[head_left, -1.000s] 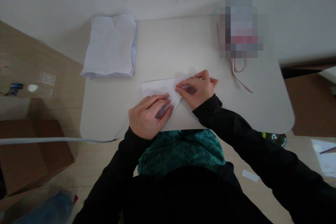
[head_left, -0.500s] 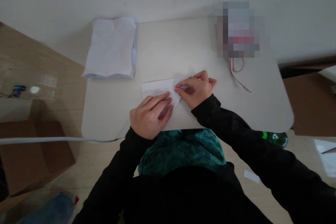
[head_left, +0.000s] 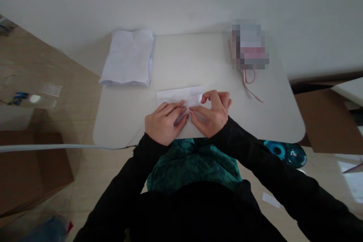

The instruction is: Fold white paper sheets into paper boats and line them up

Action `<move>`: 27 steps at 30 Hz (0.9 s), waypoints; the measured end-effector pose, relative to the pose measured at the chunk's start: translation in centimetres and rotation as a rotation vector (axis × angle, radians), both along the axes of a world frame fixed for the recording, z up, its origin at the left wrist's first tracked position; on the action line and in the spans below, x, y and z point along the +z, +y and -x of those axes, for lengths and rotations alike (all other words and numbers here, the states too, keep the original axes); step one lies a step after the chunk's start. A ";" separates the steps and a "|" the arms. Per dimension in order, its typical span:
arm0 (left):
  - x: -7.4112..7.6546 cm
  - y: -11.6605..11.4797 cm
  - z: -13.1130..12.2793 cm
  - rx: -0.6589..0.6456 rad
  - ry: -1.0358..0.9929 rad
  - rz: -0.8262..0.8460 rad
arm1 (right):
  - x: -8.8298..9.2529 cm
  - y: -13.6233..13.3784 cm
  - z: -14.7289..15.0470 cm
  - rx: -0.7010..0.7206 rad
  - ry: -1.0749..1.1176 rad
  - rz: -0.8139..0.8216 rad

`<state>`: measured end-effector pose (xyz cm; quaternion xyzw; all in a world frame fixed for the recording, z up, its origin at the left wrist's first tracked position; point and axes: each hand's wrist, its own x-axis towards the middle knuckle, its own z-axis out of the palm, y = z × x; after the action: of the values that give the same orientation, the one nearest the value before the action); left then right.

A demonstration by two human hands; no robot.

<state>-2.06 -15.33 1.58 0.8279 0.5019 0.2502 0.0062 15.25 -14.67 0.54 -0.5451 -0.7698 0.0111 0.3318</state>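
A white sheet of paper point(head_left: 181, 94) with fold lines lies on the white table, partly covered by my hands. My left hand point(head_left: 164, 121) rests on its lower left part, fingers bent together and thumb drawn in, gripping the paper near the middle. Close beside it, my right hand point(head_left: 211, 113) pinches the paper's near part between thumb and index finger, while its other fingers curl above the right side. The fingertips of both hands almost meet. What lies under the fingers is hidden.
A stack of folded white paper point(head_left: 129, 58) sits at the table's back left. At the back right is a blurred box-like object point(head_left: 249, 47) with a pink cord point(head_left: 251, 83). Cardboard boxes point(head_left: 326, 121) stand on the floor beside the table point(head_left: 272, 121). A cable point(head_left: 68, 146) runs in from the left.
My right hand has come down from the paper's upper right to its near middle, beside my left hand. The paper's right corner has been folded inward. The view has shifted slightly.
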 end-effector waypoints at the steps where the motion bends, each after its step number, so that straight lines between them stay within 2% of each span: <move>1: 0.0 0.0 0.0 0.001 -0.002 0.006 | -0.1 -0.4 0.0 0.029 -0.011 -0.008; 6: 0.0 0.0 0.0 0.002 -0.003 0.029 | -0.8 -1.1 0.0 0.049 -0.053 0.013; 15: 0.3 0.2 0.1 0.009 0.015 0.078 | -0.8 -1.5 -0.6 -0.068 -0.064 0.113; 27: 0.4 0.4 0.2 -0.019 0.009 0.080 | -0.9 0.7 -2.6 -0.175 -0.034 0.131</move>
<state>-2.27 -14.98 1.97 0.8328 0.5039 0.2260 0.0394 17.83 -13.94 -0.36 -0.6310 -0.7222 0.0231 0.2822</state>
